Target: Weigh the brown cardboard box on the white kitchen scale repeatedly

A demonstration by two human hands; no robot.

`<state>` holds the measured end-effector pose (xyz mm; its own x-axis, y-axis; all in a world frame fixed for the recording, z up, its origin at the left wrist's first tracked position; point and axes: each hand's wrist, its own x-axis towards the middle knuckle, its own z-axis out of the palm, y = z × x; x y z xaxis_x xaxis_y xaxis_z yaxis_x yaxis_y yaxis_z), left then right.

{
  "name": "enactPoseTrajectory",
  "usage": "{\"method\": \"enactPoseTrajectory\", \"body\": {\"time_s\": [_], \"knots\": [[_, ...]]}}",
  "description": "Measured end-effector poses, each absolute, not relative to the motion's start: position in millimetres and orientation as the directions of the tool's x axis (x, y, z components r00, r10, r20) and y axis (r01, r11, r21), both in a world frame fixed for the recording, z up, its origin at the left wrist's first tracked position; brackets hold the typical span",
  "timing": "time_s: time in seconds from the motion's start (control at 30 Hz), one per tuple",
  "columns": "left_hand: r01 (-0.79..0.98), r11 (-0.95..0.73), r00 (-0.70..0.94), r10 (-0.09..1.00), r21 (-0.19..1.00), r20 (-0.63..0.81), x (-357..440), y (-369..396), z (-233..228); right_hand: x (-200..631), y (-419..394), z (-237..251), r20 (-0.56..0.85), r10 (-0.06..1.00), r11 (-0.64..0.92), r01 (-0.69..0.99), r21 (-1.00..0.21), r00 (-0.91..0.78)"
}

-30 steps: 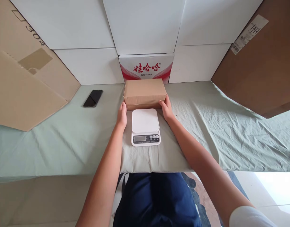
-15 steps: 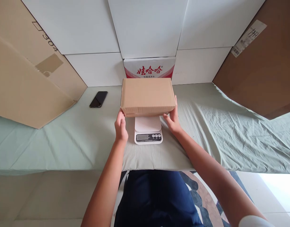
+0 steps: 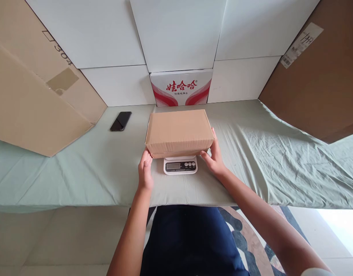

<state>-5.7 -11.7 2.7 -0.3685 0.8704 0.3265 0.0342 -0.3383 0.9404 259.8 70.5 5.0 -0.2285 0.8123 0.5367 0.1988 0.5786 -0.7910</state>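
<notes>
A closed brown cardboard box [image 3: 179, 128] is held between my two hands, over a white digital kitchen scale [image 3: 180, 167]. My left hand [image 3: 145, 168] grips the box's near left corner, fingers against its side. At the near right corner, my right hand [image 3: 215, 157] has its thumb at the front and its fingers along the side. The box hides most of the scale's platform; whether its underside rests there I cannot tell. The scale's display and buttons face me, and no digits can be made out.
A black smartphone [image 3: 120, 121] lies on the green cloth [image 3: 104, 165] to the left. Behind stands a white and red carton [image 3: 181, 87] against white panels [image 3: 179, 34]. Large cardboard sheets rise on the left [image 3: 29, 96] and right [image 3: 322, 84].
The cardboard box has come down and toward me with both hands, now covering more of the scale's platform and showing more of the red and white carton behind.
</notes>
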Motion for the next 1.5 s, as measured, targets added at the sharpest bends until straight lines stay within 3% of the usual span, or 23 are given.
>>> {"method": "enactPoseTrajectory", "body": {"time_s": [0.3, 0.57, 0.9, 1.5], "knots": [[-0.002, -0.345, -0.358, 0.877, 0.939, 0.321, -5.2, -12.5, 3.0, 258.2, 67.8, 9.1, 0.518, 0.837, 0.545, 0.172, -0.821, -0.179], [-0.021, -0.445, -0.433, 0.811, 0.895, 0.393, -9.8, -9.8, 0.4, 261.4, 69.3, 17.4, 0.45, 0.892, 0.442, 0.118, -0.889, 0.044], [-0.024, -0.361, -0.319, 0.887, 0.932, 0.335, -6.0, -7.3, -0.6, 259.9, 69.0, 5.5, 0.561, 0.816, 0.578, 0.157, -0.801, -0.141], [0.002, -0.363, -0.326, 0.881, 0.932, 0.344, -8.1, -8.1, -0.3, 259.6, 65.3, 8.1, 0.555, 0.822, 0.569, 0.192, -0.8, -0.122]]}}
